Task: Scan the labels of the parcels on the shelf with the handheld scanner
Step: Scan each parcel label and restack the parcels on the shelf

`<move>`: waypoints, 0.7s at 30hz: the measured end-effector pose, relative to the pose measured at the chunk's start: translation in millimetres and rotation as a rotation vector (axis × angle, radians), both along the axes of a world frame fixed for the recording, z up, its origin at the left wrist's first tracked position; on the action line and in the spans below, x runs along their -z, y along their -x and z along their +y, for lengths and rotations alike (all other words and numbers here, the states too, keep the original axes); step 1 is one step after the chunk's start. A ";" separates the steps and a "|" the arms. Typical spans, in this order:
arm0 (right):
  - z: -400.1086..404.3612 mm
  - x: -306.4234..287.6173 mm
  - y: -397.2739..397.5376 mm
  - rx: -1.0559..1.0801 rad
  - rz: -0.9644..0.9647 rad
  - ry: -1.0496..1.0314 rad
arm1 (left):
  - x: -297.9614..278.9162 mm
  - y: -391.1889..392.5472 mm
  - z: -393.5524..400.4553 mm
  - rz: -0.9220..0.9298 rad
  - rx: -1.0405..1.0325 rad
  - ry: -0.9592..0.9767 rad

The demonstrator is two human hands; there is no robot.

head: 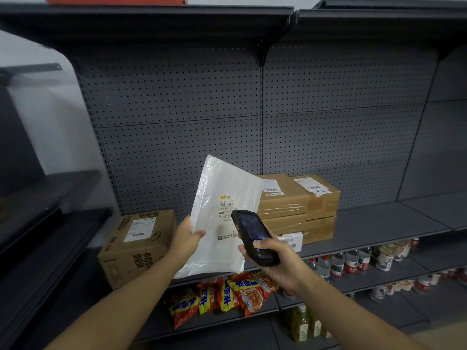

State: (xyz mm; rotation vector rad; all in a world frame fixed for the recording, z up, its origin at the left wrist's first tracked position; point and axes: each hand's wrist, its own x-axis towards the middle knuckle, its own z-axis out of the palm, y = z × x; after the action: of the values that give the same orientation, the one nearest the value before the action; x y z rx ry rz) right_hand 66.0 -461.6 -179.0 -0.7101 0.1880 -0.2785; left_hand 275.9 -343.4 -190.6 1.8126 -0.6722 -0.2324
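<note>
My left hand (185, 238) grips the left edge of a white plastic mailer (222, 188) and holds it upright in front of the shelf (374, 223). The mailer's shipping label (227, 205) faces me. My right hand (275, 261) is closed around a black handheld scanner (254, 234), whose top end overlaps the lower right part of that label. On the shelf stand a brown carton with a white label (136, 246) at the left and a stack of taped brown boxes (298, 205) at the right, two with labels on top.
A small white box (292, 239) lies in front of the brown stack. The lower shelves carry snack bags (227, 296), bottles (351, 262) and cups (394, 251). A dark perforated back panel (177, 117) rises behind, with a shelf overhead. Another dark rack (38, 210) stands to the left.
</note>
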 end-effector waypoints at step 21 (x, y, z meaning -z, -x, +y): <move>-122.6 0.8 -67.6 0.430 -0.002 0.178 | -23.2 -64.3 -162.4 0.483 0.190 0.265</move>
State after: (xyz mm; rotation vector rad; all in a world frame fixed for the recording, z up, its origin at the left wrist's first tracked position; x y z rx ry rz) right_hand 133.6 -584.2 -179.8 -0.8423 0.3172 -0.7126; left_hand 340.2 -505.8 -167.4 1.3677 -0.5004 -0.6540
